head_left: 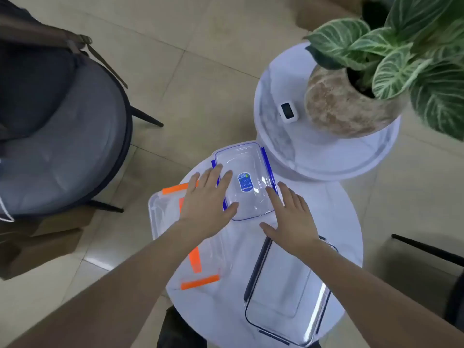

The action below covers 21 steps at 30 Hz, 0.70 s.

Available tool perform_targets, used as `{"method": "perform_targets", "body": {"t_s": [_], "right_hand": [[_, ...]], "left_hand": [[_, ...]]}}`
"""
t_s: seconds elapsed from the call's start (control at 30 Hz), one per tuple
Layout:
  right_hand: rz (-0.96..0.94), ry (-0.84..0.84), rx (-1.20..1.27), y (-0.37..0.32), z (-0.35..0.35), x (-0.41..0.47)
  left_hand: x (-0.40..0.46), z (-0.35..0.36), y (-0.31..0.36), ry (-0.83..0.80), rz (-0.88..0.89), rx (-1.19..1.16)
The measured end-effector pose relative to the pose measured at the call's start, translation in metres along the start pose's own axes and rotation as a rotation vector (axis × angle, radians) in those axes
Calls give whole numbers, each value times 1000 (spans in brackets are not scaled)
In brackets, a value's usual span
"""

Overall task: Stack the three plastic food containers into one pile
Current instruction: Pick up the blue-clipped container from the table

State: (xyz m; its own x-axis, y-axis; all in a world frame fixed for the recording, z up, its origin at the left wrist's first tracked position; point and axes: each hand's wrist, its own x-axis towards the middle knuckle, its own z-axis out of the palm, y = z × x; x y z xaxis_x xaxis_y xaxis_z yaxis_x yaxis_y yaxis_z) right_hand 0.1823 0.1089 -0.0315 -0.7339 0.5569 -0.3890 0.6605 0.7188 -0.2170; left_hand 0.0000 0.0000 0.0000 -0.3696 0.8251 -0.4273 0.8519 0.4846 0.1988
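Observation:
Three clear plastic containers lie apart on a small round white table (336,217). The blue-clipped container (247,169), with a blue label on its lid, sits at the table's far edge. The orange-clipped container (163,217) is at the left, partly over the table's rim. The dark-clipped container (283,290) lies near me at the right. My left hand (208,199) hovers with fingers spread at the blue-clipped container's left side. My right hand (293,217) is spread at its right side. Neither hand grips anything.
A taller round white table (326,156) behind carries a potted plant (351,101) and a small white device (287,111). A grey cushioned chair (62,151) stands at the left. A dark chair leg (426,249) shows at the right. The floor is beige tile.

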Motion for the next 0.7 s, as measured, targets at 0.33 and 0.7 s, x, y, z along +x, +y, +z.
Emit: {"method": "perform_targets", "body": {"t_s": [0.33, 0.7], "right_hand": [[62, -234, 33, 8, 23, 48], [185, -362, 346, 8, 38, 59]], "left_hand": [[90, 10, -11, -60, -34, 84], [120, 25, -17, -284, -114, -18]]}}
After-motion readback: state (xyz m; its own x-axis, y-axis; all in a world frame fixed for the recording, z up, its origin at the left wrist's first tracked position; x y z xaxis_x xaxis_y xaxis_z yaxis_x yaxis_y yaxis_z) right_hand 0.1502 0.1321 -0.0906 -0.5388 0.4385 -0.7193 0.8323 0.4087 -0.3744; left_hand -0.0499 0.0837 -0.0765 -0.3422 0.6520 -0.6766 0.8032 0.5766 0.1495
